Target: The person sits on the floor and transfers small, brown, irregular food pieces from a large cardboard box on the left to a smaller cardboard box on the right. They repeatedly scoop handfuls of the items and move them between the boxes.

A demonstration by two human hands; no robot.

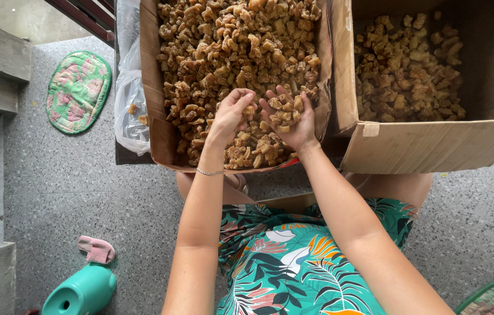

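Observation:
A big cardboard box in front of me is heaped with brown, sugary dried pieces. My left hand hovers over the near part of the heap, fingers curled down around a few pieces. My right hand is cupped palm-up beside it, holding a small pile of the same pieces. The two hands nearly touch. A thin bracelet circles my left wrist.
A second cardboard box to the right holds a lower layer of similar pieces. A clear plastic bag hangs left of the first box. On the speckled floor lie a green padded mat, a teal container and a pink cloth.

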